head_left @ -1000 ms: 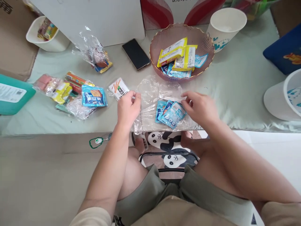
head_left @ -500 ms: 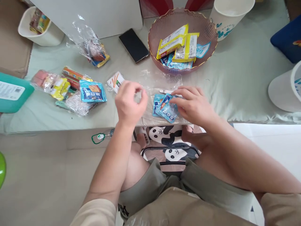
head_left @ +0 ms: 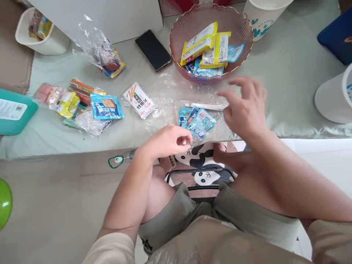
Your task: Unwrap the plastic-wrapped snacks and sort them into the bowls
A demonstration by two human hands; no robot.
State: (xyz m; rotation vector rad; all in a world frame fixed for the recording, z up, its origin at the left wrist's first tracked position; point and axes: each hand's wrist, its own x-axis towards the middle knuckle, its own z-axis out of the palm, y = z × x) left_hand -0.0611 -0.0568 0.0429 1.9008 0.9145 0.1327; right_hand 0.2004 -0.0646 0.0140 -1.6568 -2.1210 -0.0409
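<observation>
My left hand is at the table's front edge, its fingers curled towards the thumb; whether anything is in the pinch is hidden. Beside its fingertips lie overlapping blue snack packets, on or in clear plastic. My right hand is raised to the right of the packets, fingers apart and slightly blurred, holding nothing. A slim white tool, perhaps a cutter, lies behind the packets, its right end close to my right hand. To the left, a white snack packet with printed breadsticks rests by crumpled clear plastic.
Behind stands a pink ribbed bowl holding yellow and blue packets. A phone lies left of it. Mixed snacks and a bagged bundle are at left. White cups and a blue object are at right.
My left hand has moved down and right, from beside the white packet to the table edge. My right hand has lifted off the blue packets, up and right; the top packet has turned.
</observation>
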